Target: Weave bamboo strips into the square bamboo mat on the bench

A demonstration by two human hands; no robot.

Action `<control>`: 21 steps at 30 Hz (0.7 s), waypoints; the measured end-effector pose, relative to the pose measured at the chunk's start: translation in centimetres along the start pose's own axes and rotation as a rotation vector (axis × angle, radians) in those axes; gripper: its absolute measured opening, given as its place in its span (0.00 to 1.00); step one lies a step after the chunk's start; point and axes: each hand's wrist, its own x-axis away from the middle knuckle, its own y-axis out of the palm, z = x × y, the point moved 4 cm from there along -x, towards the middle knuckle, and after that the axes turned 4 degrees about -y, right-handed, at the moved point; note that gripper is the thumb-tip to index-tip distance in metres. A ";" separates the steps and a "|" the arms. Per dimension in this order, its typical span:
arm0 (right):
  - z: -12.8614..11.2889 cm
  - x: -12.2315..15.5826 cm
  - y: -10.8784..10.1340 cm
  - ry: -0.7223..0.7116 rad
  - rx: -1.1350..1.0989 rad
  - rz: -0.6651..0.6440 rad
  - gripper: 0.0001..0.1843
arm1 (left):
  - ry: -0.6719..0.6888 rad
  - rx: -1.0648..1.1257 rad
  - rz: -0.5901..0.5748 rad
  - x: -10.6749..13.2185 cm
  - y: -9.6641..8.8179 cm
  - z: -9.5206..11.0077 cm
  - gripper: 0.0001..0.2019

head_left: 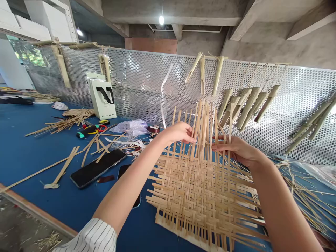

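Note:
A half-open weave of flat bamboo strips, a woven mat (194, 185), lies on the blue table in front of me. Its far strips (202, 129) rise upward in a loose bunch, while the side and near ends splay outward. My left hand (182, 133) is at the left of the bunch, fingers curled and pinched on bamboo strips. On the right, my right hand (232, 147) reaches among the upright strips, with thumb and fingers closed around some of them. Strips partly hide the right fingertips.
Left of the mat lie a phone (98, 168), a second phone partly under my left arm, loose strips, and pliers and scissors (91, 130). A white paper bag (102, 98) stands by the perforated metal panel (136, 84). Bamboo pieces (249, 106) hang there. More strips lie right.

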 end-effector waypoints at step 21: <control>-0.2 0.8 -0.5 -0.049 0.135 -0.139 0.22 | -0.055 0.087 0.085 0.6 -0.2 0.4 0.17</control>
